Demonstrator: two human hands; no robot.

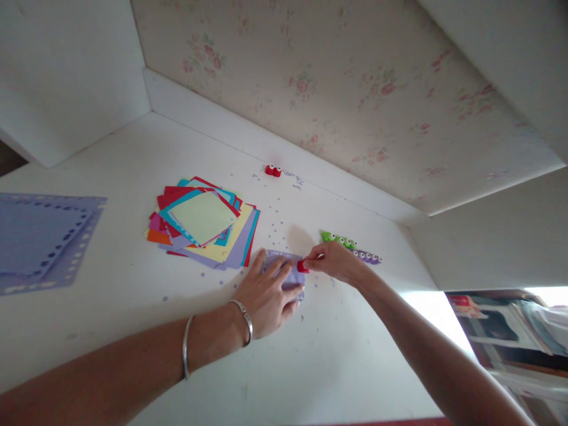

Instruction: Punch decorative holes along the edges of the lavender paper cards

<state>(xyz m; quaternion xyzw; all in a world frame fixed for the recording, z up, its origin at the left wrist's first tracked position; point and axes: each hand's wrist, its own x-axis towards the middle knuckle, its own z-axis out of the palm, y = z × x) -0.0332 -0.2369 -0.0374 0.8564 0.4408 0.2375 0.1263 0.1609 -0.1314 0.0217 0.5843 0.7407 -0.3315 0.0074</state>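
Note:
A small purple sheet (290, 278) with punched holes along its edge lies on the white table. My left hand (268, 293) rests flat on it, fingers spread, covering much of the sheet. At the sheet's right edge, my right hand (328, 261) pinches a small red punch (302, 267) between thumb and fingers. Left of the hands sits a pile of coloured paper (204, 216), with a pale green piece on top. Small purple paper bits are scattered around the sheet.
Two red punches (273, 171) stand near the back ledge. Green punches (339, 239) and purple punches (368, 257) form rows behind my right hand. Larger purple sheets (42, 236) with punched borders lie at the far left. A shelf (510, 325) holds items at the right.

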